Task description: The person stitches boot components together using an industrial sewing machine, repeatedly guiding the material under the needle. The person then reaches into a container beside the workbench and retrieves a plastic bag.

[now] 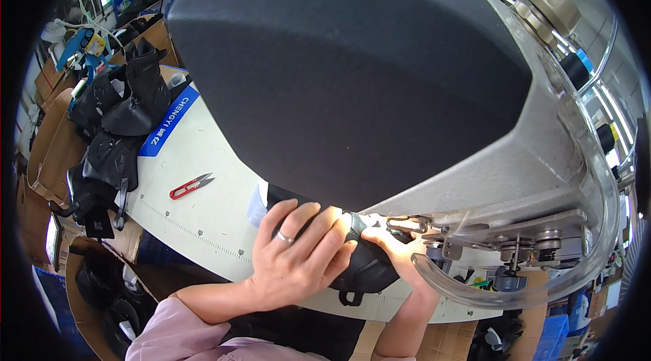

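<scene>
A black shoe upper (369, 269) lies at the needle area of a sewing machine, a small loop hanging from its near edge. My left hand (302, 249), with a ring on one finger, is closed on its left side, fingers curled over the material. From the right, my right hand (400, 252) grips the same piece close under the needle area, its fingers partly hidden by machine parts. A bright lamp lights this spot. The large dark machine head (359, 90) hangs over both hands and blocks the view behind it.
Red-handled thread snips (192, 186) rest on the white table (183, 215) to the left. Several black shoe uppers (112, 151) are heaped at the table's left end. Cardboard boxes (85, 293) stand below it. A clear curved guard (475, 298) and metal machine parts lie right of my right hand.
</scene>
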A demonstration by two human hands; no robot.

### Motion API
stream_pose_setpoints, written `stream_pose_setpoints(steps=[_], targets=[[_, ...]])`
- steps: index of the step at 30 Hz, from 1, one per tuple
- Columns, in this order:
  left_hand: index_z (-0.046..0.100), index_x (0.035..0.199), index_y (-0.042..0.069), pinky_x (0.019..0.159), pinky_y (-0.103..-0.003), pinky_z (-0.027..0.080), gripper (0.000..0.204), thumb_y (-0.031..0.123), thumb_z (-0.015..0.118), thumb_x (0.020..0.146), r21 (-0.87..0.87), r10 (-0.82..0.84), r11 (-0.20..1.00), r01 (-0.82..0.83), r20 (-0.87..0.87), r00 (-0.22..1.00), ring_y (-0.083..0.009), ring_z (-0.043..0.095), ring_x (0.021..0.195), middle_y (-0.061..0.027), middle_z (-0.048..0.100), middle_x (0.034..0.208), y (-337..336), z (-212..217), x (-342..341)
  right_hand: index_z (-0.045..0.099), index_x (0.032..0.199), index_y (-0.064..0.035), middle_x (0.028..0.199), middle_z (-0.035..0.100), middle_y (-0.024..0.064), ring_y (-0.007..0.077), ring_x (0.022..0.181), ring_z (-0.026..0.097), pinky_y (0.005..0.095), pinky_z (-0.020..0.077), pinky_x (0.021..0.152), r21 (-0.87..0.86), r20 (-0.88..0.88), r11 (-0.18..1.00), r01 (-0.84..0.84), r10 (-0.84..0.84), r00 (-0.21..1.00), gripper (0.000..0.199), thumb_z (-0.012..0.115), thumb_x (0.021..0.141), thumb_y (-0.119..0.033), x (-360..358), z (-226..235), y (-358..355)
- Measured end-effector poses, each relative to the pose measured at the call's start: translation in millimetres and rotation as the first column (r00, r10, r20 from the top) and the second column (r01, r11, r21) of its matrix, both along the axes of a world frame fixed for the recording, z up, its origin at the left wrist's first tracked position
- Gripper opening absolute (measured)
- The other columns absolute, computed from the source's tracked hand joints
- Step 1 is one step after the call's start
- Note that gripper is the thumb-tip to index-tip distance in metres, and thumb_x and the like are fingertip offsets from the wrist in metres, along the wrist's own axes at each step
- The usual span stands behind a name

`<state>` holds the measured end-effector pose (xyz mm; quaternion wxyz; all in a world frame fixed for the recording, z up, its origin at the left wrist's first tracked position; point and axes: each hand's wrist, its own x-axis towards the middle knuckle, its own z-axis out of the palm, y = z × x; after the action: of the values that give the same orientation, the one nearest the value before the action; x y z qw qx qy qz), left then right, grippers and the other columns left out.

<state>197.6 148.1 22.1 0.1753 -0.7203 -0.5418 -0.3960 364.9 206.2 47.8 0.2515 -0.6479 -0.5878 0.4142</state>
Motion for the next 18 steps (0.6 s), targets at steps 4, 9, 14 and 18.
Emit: stream_pose_setpoints(steps=[4,9,14,18], targets=[[0.062,0.081,0.008,0.089,-0.038,0.045,0.015,0.019,0.07,0.075,-0.003,-0.092,0.996,0.092,0.015,0.996,-0.0208,0.059,0.092,-0.0037,0.064,0.088,9.6,3.4,-15.2,0.072,0.091,0.0005,0.086,0.07,0.0066,0.0139,0.077,0.063,0.0277,0.0505,0.073,0.179,-0.087,0.983,0.035,-0.02,0.996,0.029,0.081,0.074,-0.021,-3.0,-18.5,-11.1],[0.062,0.081,0.01,0.085,-0.038,0.043,0.017,0.018,0.072,0.071,0.027,-0.125,0.992,0.125,-0.002,0.992,-0.021,0.059,0.091,-0.0024,0.065,0.087,17.1,4.1,-24.1,0.07,0.085,0.0019,0.077,0.067,0.0051,0.0114,0.068,0.058,0.0267,0.0467,0.065,0.257,-0.104,0.963,0.076,-0.051,0.993,0.027,0.081,0.075,-0.021,-7.1,-25.6,-14.8],[0.065,0.081,0.01,0.084,-0.037,0.043,0.017,0.019,0.074,0.07,-0.005,-0.264,0.964,0.266,0.111,0.958,-0.0207,0.062,0.083,-0.0029,0.066,0.084,32.9,-6.3,-38.6,0.069,0.081,0.0042,0.066,0.064,0.0057,0.0105,0.06,0.053,0.0279,0.0441,0.058,0.409,0.005,0.912,0.012,-0.015,1.0,0.025,0.079,0.078,-0.018,-16.3,-21.4,-22.9],[0.07,0.088,0.009,0.073,-0.036,0.048,0.019,0.019,0.074,0.072,-0.034,-0.377,0.922,0.385,0.13,0.917,-0.0229,0.065,0.078,-0.0054,0.069,0.085,44.7,-6.9,-54.5,0.067,0.081,0.0057,0.061,0.06,0.0082,0.0101,0.055,0.048,0.0285,0.0416,0.054,0.504,-0.014,0.861,0.069,-0.072,0.997,0.024,0.076,0.082,-0.016,-35.2,-15.5,-34.0]])
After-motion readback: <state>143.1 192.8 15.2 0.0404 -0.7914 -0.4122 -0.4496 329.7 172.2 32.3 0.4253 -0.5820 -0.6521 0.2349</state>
